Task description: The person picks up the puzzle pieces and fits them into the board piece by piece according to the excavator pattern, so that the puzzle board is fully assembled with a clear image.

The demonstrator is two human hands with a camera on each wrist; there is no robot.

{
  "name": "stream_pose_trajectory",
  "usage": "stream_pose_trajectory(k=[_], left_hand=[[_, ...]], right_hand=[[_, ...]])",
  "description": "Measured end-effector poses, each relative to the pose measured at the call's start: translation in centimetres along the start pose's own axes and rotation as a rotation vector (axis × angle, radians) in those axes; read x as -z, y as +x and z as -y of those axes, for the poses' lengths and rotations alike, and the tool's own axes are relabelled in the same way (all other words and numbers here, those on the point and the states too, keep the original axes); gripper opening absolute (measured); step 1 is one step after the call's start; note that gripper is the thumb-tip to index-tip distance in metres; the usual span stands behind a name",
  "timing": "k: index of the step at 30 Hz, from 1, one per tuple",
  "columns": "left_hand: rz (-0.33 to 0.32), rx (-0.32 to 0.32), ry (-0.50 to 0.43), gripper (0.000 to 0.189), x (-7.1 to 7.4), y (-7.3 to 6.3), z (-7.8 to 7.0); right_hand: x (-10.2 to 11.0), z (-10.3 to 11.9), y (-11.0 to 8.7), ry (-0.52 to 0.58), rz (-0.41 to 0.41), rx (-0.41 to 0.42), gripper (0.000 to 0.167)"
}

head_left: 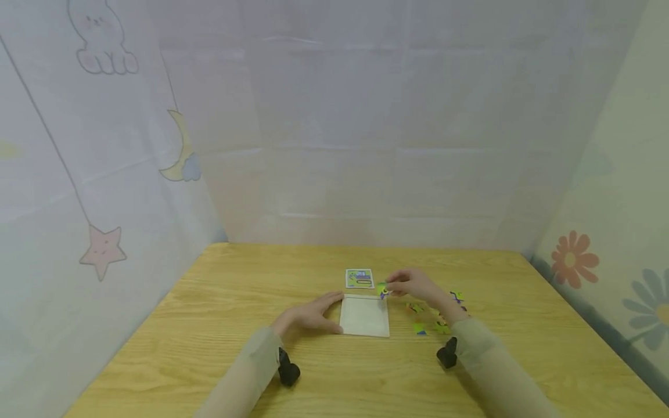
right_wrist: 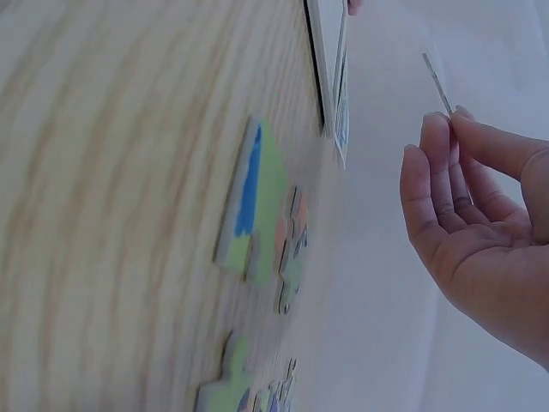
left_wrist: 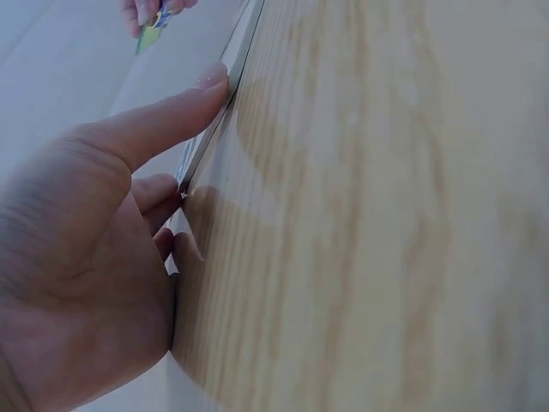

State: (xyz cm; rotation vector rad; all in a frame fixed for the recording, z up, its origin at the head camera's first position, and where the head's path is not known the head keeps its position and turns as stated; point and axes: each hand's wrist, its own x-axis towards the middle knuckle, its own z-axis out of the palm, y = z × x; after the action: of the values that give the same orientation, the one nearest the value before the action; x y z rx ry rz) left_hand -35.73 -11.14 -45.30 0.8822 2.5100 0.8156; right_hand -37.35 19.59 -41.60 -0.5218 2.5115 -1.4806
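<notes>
My right hand (head_left: 415, 285) pinches a green, yellow and blue jigsaw piece (head_left: 383, 288) between thumb and fingertips, above the top right corner of a square white puzzle tray (head_left: 364, 316). In the right wrist view that piece (right_wrist: 436, 81) shows edge-on, raised off the table. Against the tray's left side rests my left hand (head_left: 313, 314), its thumb near the lower corner and its fingers near the upper one. The thumb (left_wrist: 184, 116) lies straight along the tray's edge in the left wrist view. No pieces lie in the tray.
Right of the tray, several loose jigsaw pieces (head_left: 420, 329) are scattered on the wooden table (head_left: 235, 302), partly hidden behind the right forearm. A printed picture card (head_left: 359, 278) lies just beyond the tray. Printed cloth hangs (head_left: 324, 174) around the back and sides.
</notes>
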Motion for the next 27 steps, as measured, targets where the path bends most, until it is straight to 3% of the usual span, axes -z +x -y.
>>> stream_pose_trajectory(k=[13,27], left_hand=[[0.001,0.044,0.0,0.086,-0.1,0.0,-0.5],[-0.007,0.066,-0.012,0.091,-0.1,0.0,-0.5]], right_hand=[[-1.4,0.2,1.1,-0.006,0.036,0.033,0.031],[-3.5,0.6,2.6,-0.021,0.08,-0.037,0.021]])
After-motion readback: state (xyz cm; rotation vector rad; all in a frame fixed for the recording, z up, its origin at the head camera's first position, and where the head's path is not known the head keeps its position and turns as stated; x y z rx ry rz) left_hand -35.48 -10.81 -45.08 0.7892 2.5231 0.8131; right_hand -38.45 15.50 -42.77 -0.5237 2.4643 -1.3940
